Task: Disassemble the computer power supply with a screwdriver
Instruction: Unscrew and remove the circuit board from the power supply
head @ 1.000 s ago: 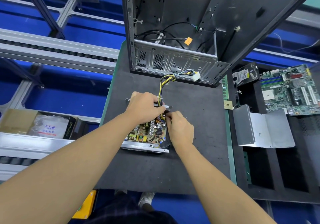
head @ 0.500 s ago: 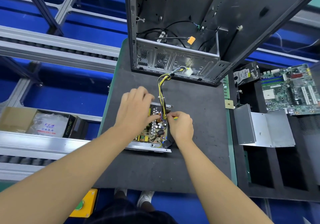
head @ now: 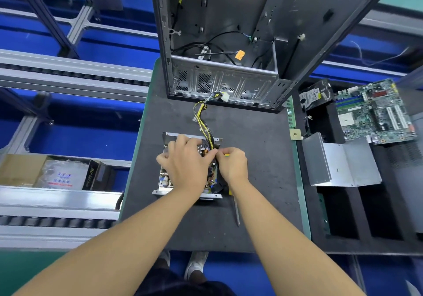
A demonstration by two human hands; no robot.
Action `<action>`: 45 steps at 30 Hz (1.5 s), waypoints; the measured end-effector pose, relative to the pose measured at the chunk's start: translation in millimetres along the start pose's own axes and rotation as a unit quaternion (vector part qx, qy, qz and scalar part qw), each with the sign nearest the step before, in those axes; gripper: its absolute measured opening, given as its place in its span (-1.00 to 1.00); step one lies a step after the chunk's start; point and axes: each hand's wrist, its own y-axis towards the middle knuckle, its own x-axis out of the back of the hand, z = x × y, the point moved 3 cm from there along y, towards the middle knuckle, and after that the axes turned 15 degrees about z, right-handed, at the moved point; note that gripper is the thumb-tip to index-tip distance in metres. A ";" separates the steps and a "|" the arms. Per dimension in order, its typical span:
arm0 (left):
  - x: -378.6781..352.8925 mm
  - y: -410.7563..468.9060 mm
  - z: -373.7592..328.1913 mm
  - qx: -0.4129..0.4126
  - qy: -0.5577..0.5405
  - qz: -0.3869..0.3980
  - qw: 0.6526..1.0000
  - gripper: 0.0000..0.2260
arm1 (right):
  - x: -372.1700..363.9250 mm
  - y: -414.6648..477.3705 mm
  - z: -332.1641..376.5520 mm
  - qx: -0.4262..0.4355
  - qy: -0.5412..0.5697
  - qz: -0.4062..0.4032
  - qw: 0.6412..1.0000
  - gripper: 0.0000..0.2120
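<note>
- Right hand [head: 232, 166], just right of the power supply [head: 163, 181], is curled round the screwdriver [head: 236, 211] — its shaft points toward the person, tip past the supply's near edge.
- Left hand [head: 185, 165] lies over the supply's board, fingers bent — whether it grips anything, I cannot tell.
- Most of the screwdriver's handle is hidden in the fist.

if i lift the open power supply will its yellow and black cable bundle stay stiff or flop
Probably floppy: the cable bundle snakes in loose curves across the mat. Its white connector end would likely trail and swing behind the power supply, perhaps snagging on the computer case beside it.
</note>
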 end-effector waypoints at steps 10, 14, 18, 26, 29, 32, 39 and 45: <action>-6.0 -1.9 -11.6 0.004 0.056 0.006 0.998 -0.65 | 3.1 -2.0 -3.7 0.013 -0.011 0.031 0.999 -0.83; -8.6 -4.2 -16.8 0.025 0.059 0.011 0.998 -0.70 | 4.9 -3.6 -3.9 0.029 -0.037 0.056 0.997 -0.90; -11.0 -2.7 -17.8 0.033 0.009 0.020 0.999 -0.77 | 6.7 -5.4 -7.6 0.054 -0.030 0.091 0.994 -0.80; -9.5 -0.5 -3.8 0.014 -0.055 0.018 0.998 -0.76 | 8.5 0.1 -6.2 0.091 -0.064 0.115 0.987 -0.73; -8.7 -0.2 -0.7 0.005 -0.057 0.026 0.998 -0.76 | 7.3 3.2 -4.7 0.075 -0.063 0.118 0.988 -0.76; -8.2 0.9 1.0 0.001 -0.073 0.033 0.997 -0.74 | 4.8 3.6 -5.3 0.065 -0.053 0.116 0.990 -0.79; -7.2 -0.6 1.6 0.010 -0.106 0.027 0.994 -0.80 | 3.7 8.0 -6.9 0.066 -0.039 0.123 0.989 -0.82; -7.4 -3.7 3.4 -0.016 -0.059 0.038 0.997 -0.76 | 34.6 2.0 5.7 0.047 -0.024 0.149 0.988 -0.71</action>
